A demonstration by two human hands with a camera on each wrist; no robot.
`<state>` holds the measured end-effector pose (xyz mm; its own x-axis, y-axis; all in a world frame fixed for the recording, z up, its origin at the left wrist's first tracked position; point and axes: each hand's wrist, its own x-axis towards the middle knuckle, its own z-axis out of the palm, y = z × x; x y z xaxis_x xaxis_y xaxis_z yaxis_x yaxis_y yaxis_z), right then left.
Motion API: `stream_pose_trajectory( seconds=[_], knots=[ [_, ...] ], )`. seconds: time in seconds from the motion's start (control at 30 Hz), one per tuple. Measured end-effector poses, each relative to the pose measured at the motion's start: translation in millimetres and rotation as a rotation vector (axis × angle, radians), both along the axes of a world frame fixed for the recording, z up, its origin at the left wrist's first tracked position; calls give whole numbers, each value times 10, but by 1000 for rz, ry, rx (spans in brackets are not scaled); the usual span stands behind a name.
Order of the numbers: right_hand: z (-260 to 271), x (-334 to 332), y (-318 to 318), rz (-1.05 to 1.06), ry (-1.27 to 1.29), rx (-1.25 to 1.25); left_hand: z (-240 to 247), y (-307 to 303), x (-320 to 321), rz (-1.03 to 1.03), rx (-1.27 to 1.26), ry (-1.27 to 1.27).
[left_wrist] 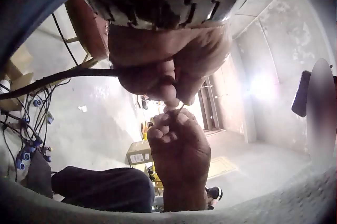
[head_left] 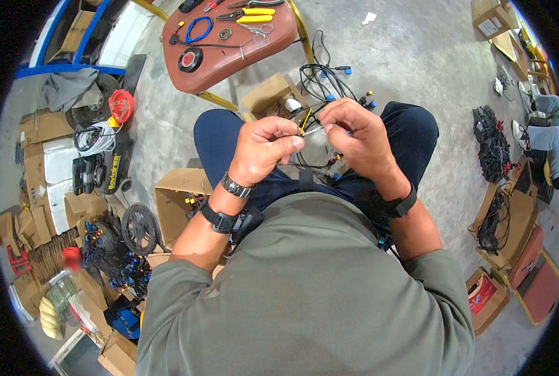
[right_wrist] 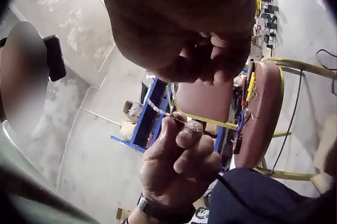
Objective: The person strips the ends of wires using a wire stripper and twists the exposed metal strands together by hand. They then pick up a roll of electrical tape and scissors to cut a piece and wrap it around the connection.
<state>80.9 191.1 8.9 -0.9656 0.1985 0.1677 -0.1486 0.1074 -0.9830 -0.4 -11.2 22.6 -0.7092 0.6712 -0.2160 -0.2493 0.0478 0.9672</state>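
Observation:
Above the lap, my left hand (head_left: 260, 149) pinches a thin silvery wire (head_left: 314, 130) between thumb and forefinger. Facing it, my right hand (head_left: 362, 143) pinches the other end of the short stretch, thumb against forefinger. A yellow wire (head_left: 306, 119) sticks up beside the left fingertips. In the left wrist view a black cable (left_wrist: 63, 75) runs into the left hand, and the two sets of fingertips come close together. Fine loose strands (right_wrist: 190, 126) show at the left fingers in the right wrist view. The right fingertips' inner side is hidden in the head view.
A red-brown chair (head_left: 229, 56) ahead bears yellow-handled pliers (head_left: 255, 19), scissors (head_left: 258, 32), a black tape roll (head_left: 190, 59) and a blue cable coil (head_left: 198, 29). Black cables with blue connectors (head_left: 329, 78) and an open cardboard box (head_left: 268, 94) lie on the floor between chair and knees.

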Motion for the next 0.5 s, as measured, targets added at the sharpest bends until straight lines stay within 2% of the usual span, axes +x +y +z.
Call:
stream_pose_trajectory(
  seconds=[0.1, 0.13, 0.23, 0.37, 0.4, 0.5],
  knots=[
    [-150, 2, 98, 15, -114, -258, 14, -9, 6, 17, 0, -5],
    [-126, 44, 155, 66, -307, -343, 13, -16, 4, 18, -11, -1],
    [17, 43, 67, 166, -368, -549, 14, -7, -3, 5, -16, 3],
    [141, -20, -53, 212, -483, -470, 2, 29, 11, -35, -19, 21],
    [97, -21, -77, 207, -422, -467, -3, 24, 15, -29, -19, 19],
    [95, -33, -61, 235, -483, -506, -28, -14, 15, -20, -8, 23]
  ],
)
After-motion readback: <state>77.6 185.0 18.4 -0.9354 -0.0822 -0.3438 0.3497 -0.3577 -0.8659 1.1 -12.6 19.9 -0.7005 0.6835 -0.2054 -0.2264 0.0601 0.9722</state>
